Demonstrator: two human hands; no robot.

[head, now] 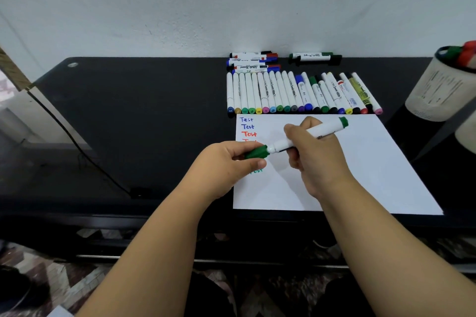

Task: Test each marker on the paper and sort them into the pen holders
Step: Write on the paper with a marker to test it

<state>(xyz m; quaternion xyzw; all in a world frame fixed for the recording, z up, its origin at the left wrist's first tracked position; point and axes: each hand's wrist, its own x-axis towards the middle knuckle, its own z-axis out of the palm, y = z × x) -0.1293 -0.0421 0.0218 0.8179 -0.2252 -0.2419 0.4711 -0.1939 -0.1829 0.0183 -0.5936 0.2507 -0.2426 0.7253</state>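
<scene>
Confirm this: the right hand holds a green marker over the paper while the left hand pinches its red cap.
Not quite. In the head view the cap that the left hand pinches is green, not red. The right hand does hold the green marker over the paper.

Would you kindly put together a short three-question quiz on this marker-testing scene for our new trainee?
1. True or false: the left hand pinches the green cap.
2. Which hand grips the marker barrel? A left B right
3. Fill in: the top two "Test" words on the paper are written in ____ ink.

Key: 1 true. 2 B, the right hand. 3 blue.
</scene>
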